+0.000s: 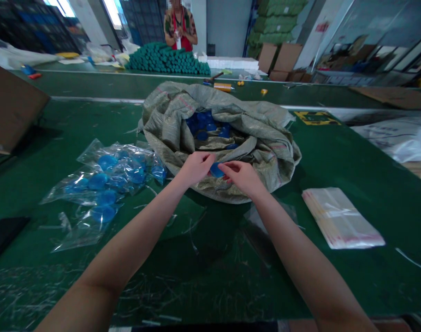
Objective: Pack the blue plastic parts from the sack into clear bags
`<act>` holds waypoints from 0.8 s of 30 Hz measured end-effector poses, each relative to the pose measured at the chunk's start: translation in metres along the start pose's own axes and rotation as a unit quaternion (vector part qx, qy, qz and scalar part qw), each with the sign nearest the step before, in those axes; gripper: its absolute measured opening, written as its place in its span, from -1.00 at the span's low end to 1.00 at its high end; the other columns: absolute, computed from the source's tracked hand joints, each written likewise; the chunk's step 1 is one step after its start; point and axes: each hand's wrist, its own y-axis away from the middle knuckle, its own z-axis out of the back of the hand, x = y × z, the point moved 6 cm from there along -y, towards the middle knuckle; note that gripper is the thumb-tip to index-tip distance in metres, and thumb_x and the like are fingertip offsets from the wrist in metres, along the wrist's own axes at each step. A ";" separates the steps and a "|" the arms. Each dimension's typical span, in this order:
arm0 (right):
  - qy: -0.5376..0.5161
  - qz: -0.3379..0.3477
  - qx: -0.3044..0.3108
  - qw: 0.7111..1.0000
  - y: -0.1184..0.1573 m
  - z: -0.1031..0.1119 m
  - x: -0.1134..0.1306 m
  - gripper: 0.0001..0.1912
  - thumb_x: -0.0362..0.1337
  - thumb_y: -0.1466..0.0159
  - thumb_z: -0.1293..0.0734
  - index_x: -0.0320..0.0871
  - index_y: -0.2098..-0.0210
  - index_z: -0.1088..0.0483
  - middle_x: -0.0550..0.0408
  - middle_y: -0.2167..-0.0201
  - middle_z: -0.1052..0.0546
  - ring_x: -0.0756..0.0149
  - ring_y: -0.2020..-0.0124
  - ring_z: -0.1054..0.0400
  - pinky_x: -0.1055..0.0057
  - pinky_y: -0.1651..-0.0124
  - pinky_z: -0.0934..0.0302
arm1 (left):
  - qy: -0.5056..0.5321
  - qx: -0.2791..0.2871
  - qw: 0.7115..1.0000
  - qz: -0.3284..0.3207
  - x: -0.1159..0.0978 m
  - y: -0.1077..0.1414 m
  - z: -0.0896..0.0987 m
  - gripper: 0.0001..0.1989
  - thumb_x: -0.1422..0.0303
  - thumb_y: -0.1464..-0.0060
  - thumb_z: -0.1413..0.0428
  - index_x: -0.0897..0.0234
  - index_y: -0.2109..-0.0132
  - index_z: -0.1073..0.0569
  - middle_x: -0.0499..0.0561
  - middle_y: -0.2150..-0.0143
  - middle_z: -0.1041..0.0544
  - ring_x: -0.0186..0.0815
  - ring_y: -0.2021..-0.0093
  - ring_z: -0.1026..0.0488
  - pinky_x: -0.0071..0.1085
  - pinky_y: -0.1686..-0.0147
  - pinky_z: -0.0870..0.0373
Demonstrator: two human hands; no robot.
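Note:
Between my two hands is a small round blue disc [216, 169], its exact kind not clear. My left hand [196, 167] pinches its left edge, and the fingers of my right hand [243, 176] close on its right side. Both hands are over the near rim of a big woven sack [272, 157], rolled open. Inside the sack lie several darker blue pieces [201, 122]. To the left, clear plastic bags [92, 184] with blue discs in them lie in a loose heap.
A stack of flat clear bags [341, 216] lies at the right on the green table [203, 286]. A dark flat object [6, 235] is at the left edge, below a cardboard box [13, 106]. Behind, a person [180, 27] stands by a pile of green rolls [165, 59].

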 end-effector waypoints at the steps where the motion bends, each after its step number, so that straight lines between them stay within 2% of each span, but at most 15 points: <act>1: 0.004 0.006 0.002 1.000 -0.001 -0.001 -0.001 -0.57 0.02 -0.24 -0.36 -0.24 0.15 -0.50 -0.06 0.32 -0.61 0.34 0.45 -0.47 0.43 0.43 -0.33 | -0.007 0.007 1.000 0.000 0.000 0.000 0.000 -0.61 0.17 -0.19 0.06 0.29 0.51 -0.36 -0.06 0.61 -0.37 -0.37 0.57 -0.33 -0.44 0.54 -0.17; 3: 0.025 0.019 0.002 1.000 -0.002 -0.003 -0.003 -0.55 0.03 -0.26 -0.31 -0.23 0.09 -0.47 -0.02 0.38 -0.60 0.33 0.48 -0.46 0.43 0.45 -0.31 | -0.034 0.023 0.999 -0.005 -0.001 0.001 -0.001 -0.62 0.18 -0.19 0.06 0.29 0.50 -0.38 -0.07 0.62 -0.37 -0.37 0.58 -0.32 -0.43 0.54 -0.17; 7: 0.093 0.049 0.000 0.994 0.000 -0.006 0.002 -0.58 -0.08 -0.31 -0.26 -0.14 -0.08 -0.37 0.12 0.48 -0.56 0.35 0.53 -0.43 0.41 0.37 -0.30 | -0.093 0.070 0.993 -0.018 -0.006 0.004 -0.005 -0.62 0.18 -0.19 0.07 0.28 0.49 -0.39 -0.07 0.62 -0.36 -0.36 0.58 -0.30 -0.42 0.55 -0.14; 12: 0.156 0.079 -0.010 0.985 0.005 -0.009 0.015 -0.69 -0.12 -0.35 -0.17 -0.14 0.13 -0.46 0.11 0.53 -0.55 0.34 0.53 -0.45 0.42 0.28 -0.30 | -0.126 0.061 0.988 -0.058 -0.014 0.005 -0.002 -0.72 0.28 -0.14 0.04 0.27 0.49 -0.34 -0.06 0.55 -0.37 -0.37 0.51 -0.29 -0.43 0.52 -0.09; 16: 0.193 0.064 0.004 0.979 0.002 -0.011 0.020 -0.64 -0.15 -0.37 -0.10 -0.16 0.28 -0.48 0.09 0.61 -0.53 0.34 0.63 -0.39 0.45 0.39 -0.27 | -0.145 0.062 0.985 -0.072 -0.017 0.007 0.000 -0.77 0.31 -0.12 0.02 0.26 0.49 -0.31 -0.06 0.53 -0.37 -0.37 0.50 -0.29 -0.42 0.50 -0.10; 19: 0.240 0.053 0.000 0.969 -0.002 -0.012 0.023 -0.59 -0.22 -0.36 -0.08 -0.18 0.41 -0.48 0.04 0.63 -0.53 0.34 0.62 -0.40 0.45 0.31 -0.29 | -0.181 0.043 0.980 -0.069 -0.018 0.009 0.004 -0.81 0.28 -0.11 -0.01 0.26 0.42 -0.35 -0.04 0.48 -0.43 -0.34 0.47 -0.34 -0.41 0.47 -0.15; 22: 0.274 0.040 -0.014 0.961 -0.006 -0.011 0.024 -0.60 -0.27 -0.34 -0.08 -0.19 0.45 -0.48 0.01 0.62 -0.54 0.32 0.59 -0.42 0.44 0.24 -0.30 | -0.212 0.046 0.975 -0.056 -0.017 0.011 0.009 -0.84 0.26 -0.09 -0.05 0.26 0.34 -0.39 -0.01 0.42 -0.49 -0.31 0.44 -0.39 -0.40 0.45 -0.20; 24: 0.270 0.026 -0.006 0.963 -0.008 -0.012 0.022 -0.60 -0.29 -0.33 -0.08 -0.19 0.44 -0.48 -0.01 0.61 -0.55 0.31 0.60 -0.42 0.43 0.28 -0.31 | -0.219 0.052 0.973 -0.049 -0.015 0.011 0.012 -0.83 0.24 -0.08 -0.08 0.26 0.32 -0.41 0.00 0.40 -0.51 -0.30 0.42 -0.41 -0.39 0.44 -0.22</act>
